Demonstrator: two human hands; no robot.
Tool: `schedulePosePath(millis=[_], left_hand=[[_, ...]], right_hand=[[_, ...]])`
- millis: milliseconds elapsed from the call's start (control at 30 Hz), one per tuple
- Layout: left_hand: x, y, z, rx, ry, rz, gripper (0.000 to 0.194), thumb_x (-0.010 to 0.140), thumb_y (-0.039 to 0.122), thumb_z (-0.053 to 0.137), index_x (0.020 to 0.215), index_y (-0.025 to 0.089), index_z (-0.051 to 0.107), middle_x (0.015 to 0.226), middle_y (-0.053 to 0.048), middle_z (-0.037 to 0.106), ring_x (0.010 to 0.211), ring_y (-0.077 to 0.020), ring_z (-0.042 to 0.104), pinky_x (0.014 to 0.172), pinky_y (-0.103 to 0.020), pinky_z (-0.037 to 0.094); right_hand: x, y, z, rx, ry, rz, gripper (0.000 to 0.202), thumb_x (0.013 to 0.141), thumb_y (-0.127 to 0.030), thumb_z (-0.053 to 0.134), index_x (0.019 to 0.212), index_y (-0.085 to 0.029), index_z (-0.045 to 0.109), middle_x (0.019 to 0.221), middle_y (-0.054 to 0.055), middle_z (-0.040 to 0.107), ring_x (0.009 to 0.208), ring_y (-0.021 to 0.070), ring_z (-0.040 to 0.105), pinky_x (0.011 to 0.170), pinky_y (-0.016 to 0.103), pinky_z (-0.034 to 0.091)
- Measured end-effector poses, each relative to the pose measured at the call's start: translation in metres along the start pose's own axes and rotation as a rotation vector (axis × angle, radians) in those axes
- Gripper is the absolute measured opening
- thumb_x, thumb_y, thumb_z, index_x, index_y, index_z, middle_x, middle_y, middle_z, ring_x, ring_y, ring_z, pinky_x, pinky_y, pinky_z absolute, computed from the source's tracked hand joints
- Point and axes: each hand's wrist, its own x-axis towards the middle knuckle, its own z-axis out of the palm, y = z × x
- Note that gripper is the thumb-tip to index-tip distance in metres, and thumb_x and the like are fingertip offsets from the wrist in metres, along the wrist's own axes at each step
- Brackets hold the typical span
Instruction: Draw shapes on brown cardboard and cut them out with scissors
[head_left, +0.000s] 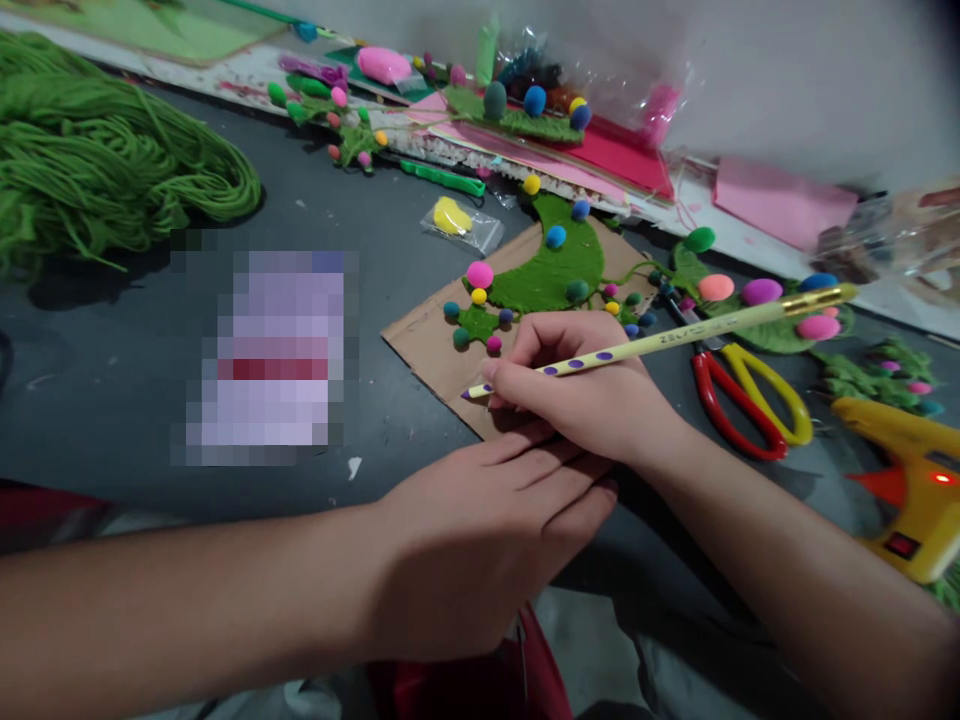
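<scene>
A yellow pencil [675,340] with purple dots is pinched in my right hand [581,385]. Its tip points left, at the bare part of a brown cardboard piece [442,365]. My left hand [495,520] lies flat with fingers stretched out, over the near edge of the cardboard and under my right hand. On the cardboard are a green crescent [559,265] and a small green star [478,323], both edged with coloured balls.
Scissors [739,400] with red and yellow handles and a yellow glue gun [922,480] lie to the right. Green yarn [112,150] fills the far left. A small bag with a yellow lump [454,217] lies beyond the cardboard. A blurred-out item [277,310] lies left.
</scene>
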Motion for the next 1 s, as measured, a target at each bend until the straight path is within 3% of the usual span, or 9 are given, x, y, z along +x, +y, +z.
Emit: schedulePosePath(millis=[167,400,1000], left_hand=[[0.0,0.0,0.001,0.002,0.007,0.002,0.064,0.09,0.021,0.053,0.151,0.005,0.042,0.16,-0.016,0.043,0.149,-0.0299,0.041,0.13,-0.042,0.021],[0.0,0.0,0.002,0.008,-0.015,-0.002,0.068,0.088,0.021,0.056,0.152,0.007,0.041,0.162,-0.017,0.04,0.151,-0.03,0.037,0.128,-0.043,0.026],[-0.004,0.0,0.014,0.043,-0.037,-0.013,0.088,0.078,0.015,0.052,0.161,0.006,0.023,0.169,-0.018,0.024,0.157,-0.0338,0.021,0.13,-0.051,0.011]], right_hand=[[0.0,0.002,0.001,0.0,0.02,-0.016,0.021,0.081,-0.021,0.072,0.067,-0.019,0.057,0.063,0.0,0.07,0.056,0.0139,0.067,0.054,0.024,0.057],[-0.001,-0.002,0.001,-0.011,0.015,0.001,0.022,0.077,-0.019,0.072,0.063,-0.019,0.054,0.06,0.0,0.068,0.055,0.0148,0.067,0.049,0.023,0.053],[-0.001,0.0,-0.003,-0.007,-0.037,-0.04,0.017,0.076,-0.017,0.069,0.065,-0.02,0.056,0.057,-0.002,0.064,0.054,0.0138,0.064,0.046,0.021,0.046]])
